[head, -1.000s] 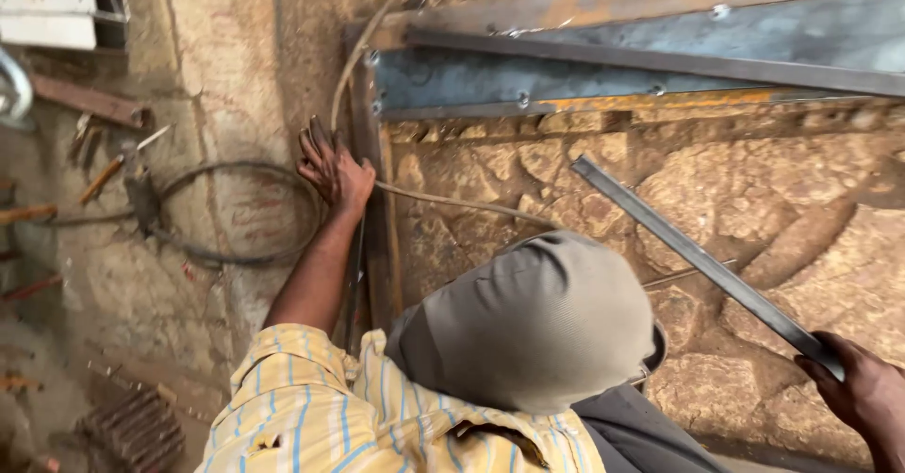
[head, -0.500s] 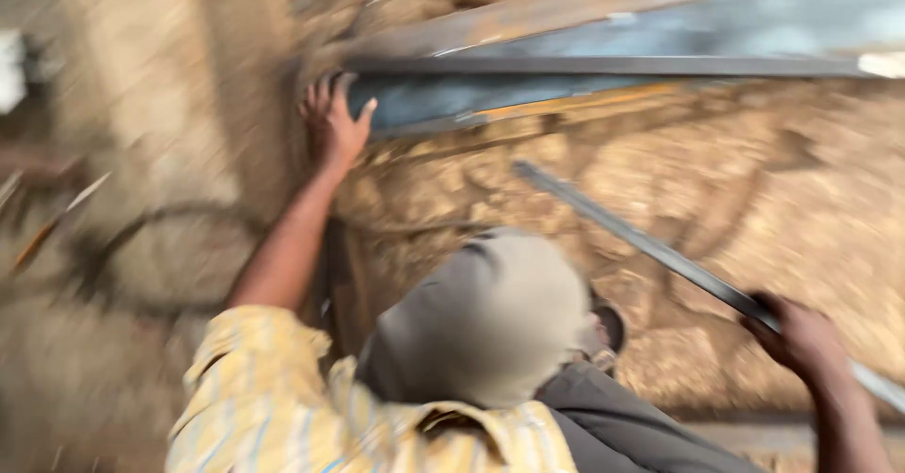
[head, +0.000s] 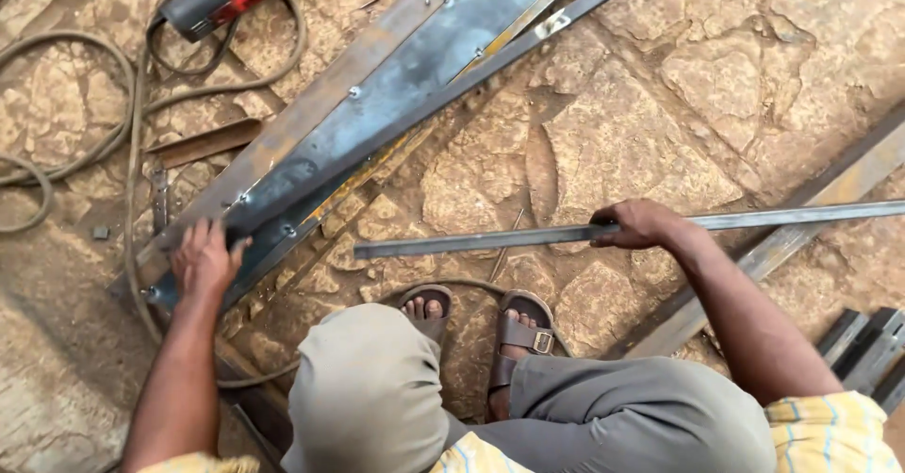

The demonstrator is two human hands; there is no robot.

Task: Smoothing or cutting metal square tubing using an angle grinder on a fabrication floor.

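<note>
Two hands at work: the right hand (head: 639, 225) grips a loose steel bar (head: 490, 239) level above the stone floor (head: 622, 124), not yet placed; beyond, the left hand (head: 203, 261) presses flat on the bolted frame (head: 377, 115).

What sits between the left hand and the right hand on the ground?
Head view: between the left hand on the steel frame and the right hand gripping the long flat bar, there is stone paving, with the bar's free end crossing above it.
</note>
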